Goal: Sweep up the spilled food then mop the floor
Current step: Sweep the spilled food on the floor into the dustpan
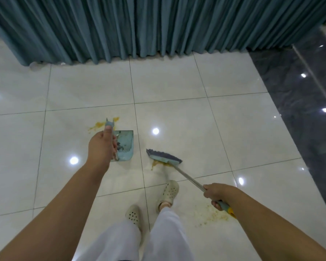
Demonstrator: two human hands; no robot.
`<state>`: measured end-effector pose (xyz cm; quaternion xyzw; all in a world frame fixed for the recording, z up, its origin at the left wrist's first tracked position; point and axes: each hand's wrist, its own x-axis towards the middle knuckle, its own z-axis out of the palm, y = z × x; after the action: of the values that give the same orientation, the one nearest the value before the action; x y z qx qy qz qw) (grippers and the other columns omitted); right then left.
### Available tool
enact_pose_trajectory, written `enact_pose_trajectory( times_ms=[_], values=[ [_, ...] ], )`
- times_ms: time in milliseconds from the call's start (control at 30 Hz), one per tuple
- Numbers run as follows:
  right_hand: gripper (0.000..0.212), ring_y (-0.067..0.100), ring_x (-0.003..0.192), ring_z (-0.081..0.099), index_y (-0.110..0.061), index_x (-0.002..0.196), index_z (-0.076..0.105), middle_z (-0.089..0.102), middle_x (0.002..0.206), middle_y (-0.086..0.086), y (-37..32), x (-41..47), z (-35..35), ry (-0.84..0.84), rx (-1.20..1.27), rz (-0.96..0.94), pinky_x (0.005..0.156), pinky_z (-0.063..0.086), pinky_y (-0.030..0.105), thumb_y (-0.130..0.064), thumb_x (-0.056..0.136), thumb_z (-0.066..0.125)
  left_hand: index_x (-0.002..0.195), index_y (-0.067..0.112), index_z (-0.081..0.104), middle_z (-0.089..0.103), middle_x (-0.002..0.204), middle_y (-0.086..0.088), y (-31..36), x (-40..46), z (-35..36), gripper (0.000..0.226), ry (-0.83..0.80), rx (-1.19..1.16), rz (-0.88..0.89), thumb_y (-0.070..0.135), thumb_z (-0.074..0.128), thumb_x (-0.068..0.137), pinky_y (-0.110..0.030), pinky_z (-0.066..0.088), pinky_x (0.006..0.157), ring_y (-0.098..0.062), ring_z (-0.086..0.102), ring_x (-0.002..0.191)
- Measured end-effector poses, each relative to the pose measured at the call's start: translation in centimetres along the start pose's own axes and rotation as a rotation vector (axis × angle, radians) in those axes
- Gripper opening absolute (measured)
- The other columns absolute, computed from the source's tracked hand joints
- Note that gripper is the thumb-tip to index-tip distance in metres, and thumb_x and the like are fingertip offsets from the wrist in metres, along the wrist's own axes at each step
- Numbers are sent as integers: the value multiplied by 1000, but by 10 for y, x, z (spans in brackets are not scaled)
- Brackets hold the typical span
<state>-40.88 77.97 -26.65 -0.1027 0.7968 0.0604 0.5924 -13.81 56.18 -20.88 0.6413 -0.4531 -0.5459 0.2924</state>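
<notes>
We see dustpan [125, 146] left of broom head [164, 156]; one spill [100, 125] far-left behind dustpan, another [213, 215] near right; curtain [158, 25] along far edge.

Glossy tiled floor [177, 87], cloth curtain [139, 25]

Both bare arms reach forward and down. The left hand [101, 146] is curled round an upright handle, thumb pointing up along it, wrist straight. The right hand [217, 193] is lower and nearer the body, with its fingers wrapped round a slanting shaft. Two legs in white trousers stand below, the right foot [168, 191] ahead of the left foot [133, 214].
</notes>
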Motion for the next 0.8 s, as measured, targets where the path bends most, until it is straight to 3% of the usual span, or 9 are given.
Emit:
enact_pose_trajectory(
  times_ms=[300,400,467,533,700,800],
  values=[
    [45,10,47,36,-24,145,38,44,64,5,19,-27,-12,14,220,11,37,35,14,-17,101,39,69,11,52,48,59,-5,8,-5,6,49,-64,19,-5,46,37,99,-25,33,46,-17,38,46],
    [28,10,43,35,-21,129,48,42,63,6,21,-26,-13,28,323,41,35,35,14,-18,101,42,69,12,54,48,57,-4,9,-4,5,48,-75,18,-8,46,38,98,-24,32,47,-17,38,45],
    [13,10,34,36,-15,113,46,42,60,6,22,-22,-10,15,376,92,35,35,14,-19,101,43,73,11,56,47,58,-3,9,-4,4,47,-79,20,-17,46,37,98,-24,32,46,-16,38,46],
    [12,10,29,36,-10,108,43,41,58,7,23,-16,0,-16,437,126,34,36,14,-19,101,45,78,9,57,47,58,-2,9,-4,3,47,-84,23,-26,46,37,99,-23,31,45,-15,37,45],
    [24,10,27,38,-9,123,45,41,61,7,15,-8,48,-84,610,113,33,37,14,-15,100,45,78,8,56,46,58,-3,5,-4,3,46,-121,12,-12,45,38,99,-22,31,43,-15,36,44],
    [23,10,29,37,-8,120,49,43,59,7,8,-11,66,-131,674,103,34,37,14,-16,99,45,76,9,55,47,60,-4,4,-4,3,47,-128,23,-3,45,38,99,-24,32,44,-16,37,45]
  ],
)
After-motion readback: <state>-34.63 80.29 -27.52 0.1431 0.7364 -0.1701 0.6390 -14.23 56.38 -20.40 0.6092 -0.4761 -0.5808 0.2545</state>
